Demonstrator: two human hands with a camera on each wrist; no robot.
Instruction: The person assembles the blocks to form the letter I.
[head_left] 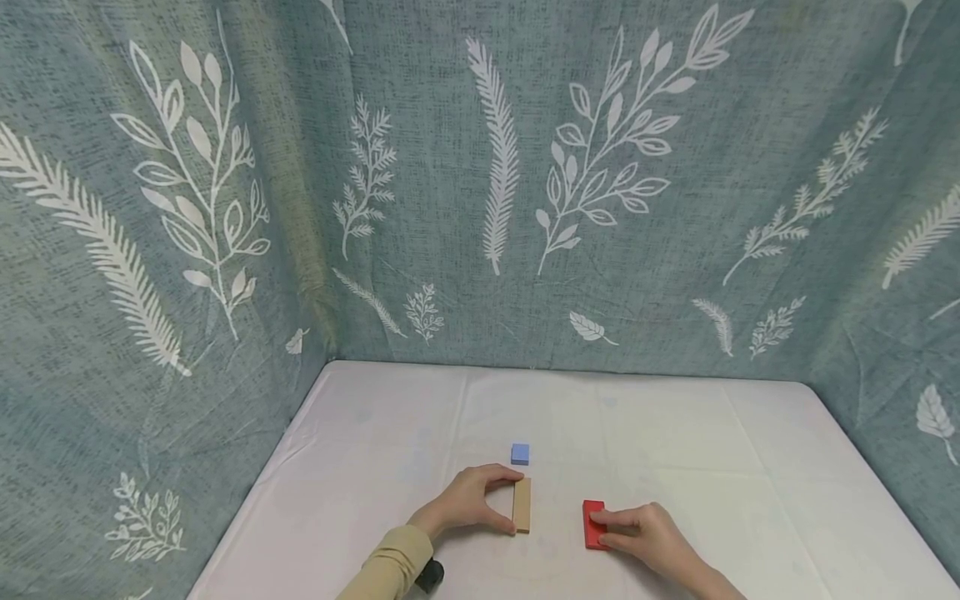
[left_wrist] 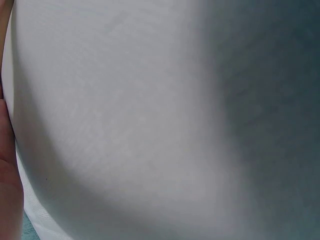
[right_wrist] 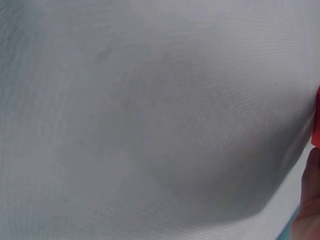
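A narrow tan wooden block (head_left: 522, 506) stands lengthwise near the table's front middle. My left hand (head_left: 468, 498) spans it, index finger at the far end and thumb at the near end. Just beyond lies a small blue block (head_left: 521, 455). To the right, my right hand (head_left: 648, 537) grips a red rectangular block (head_left: 591, 529), its fingertips over the block's right part and covering some of it. In the right wrist view, only an edge of the red block and part of the hand appear. The left wrist view catches a strip of the left hand at its margin.
A white cloth covers the table (head_left: 675, 433). Blue-green curtains (head_left: 450, 167) with white leaf prints hang behind it and at both sides. A black device (head_left: 431, 575) sits by the left wrist, under the tan sleeve (head_left: 393, 562).
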